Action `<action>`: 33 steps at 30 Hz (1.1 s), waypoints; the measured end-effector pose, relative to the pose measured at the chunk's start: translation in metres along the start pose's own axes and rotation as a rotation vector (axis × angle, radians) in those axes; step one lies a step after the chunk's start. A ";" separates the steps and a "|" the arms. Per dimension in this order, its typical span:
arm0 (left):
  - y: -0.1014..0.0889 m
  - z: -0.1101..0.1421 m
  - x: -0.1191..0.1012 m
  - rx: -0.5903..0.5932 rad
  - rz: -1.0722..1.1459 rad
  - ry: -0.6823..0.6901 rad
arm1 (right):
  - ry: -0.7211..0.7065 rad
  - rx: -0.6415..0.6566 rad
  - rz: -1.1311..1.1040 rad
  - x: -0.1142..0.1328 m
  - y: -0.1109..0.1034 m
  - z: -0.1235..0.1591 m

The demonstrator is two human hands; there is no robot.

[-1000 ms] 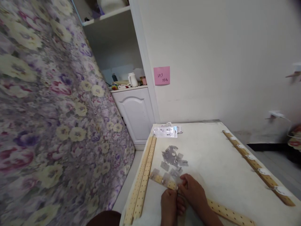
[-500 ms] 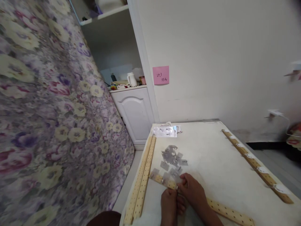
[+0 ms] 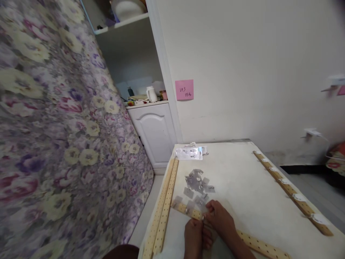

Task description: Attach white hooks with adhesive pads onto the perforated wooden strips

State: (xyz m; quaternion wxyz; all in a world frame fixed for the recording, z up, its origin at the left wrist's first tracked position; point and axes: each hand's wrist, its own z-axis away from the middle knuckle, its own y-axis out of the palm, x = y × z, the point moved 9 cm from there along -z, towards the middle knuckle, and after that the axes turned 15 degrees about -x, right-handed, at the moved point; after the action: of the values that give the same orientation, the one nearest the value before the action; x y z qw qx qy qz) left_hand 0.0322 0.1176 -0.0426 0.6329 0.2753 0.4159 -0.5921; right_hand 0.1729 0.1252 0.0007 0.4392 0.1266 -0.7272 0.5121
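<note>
Wooden strip (image 3: 259, 244) — left grip (image 3: 193, 235) clamped on it, right grip (image 3: 220, 218) pinching a hook (image 3: 203, 218).

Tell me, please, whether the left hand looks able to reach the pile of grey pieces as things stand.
Probably yes: the pile lies beyond the low perforated strip, and nothing tall stands between. The left hand is curled at that strip, though, so it would likely have to open first.
</note>
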 end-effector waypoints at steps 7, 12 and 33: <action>0.000 0.003 -0.002 0.042 0.058 0.072 | -0.094 -0.053 -0.068 -0.001 -0.006 0.000; -0.001 0.004 -0.002 0.049 0.074 0.087 | -0.115 -0.087 -0.076 -0.016 -0.023 -0.002; 0.004 -0.007 0.006 0.129 0.001 0.162 | -0.207 0.000 0.106 0.042 0.020 -0.047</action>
State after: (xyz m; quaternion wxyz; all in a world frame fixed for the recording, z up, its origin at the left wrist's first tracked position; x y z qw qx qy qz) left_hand 0.0349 0.1207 -0.0517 0.5782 0.3627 0.4269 -0.5932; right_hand 0.1594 0.1852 0.0245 0.3341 0.1401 -0.7742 0.5190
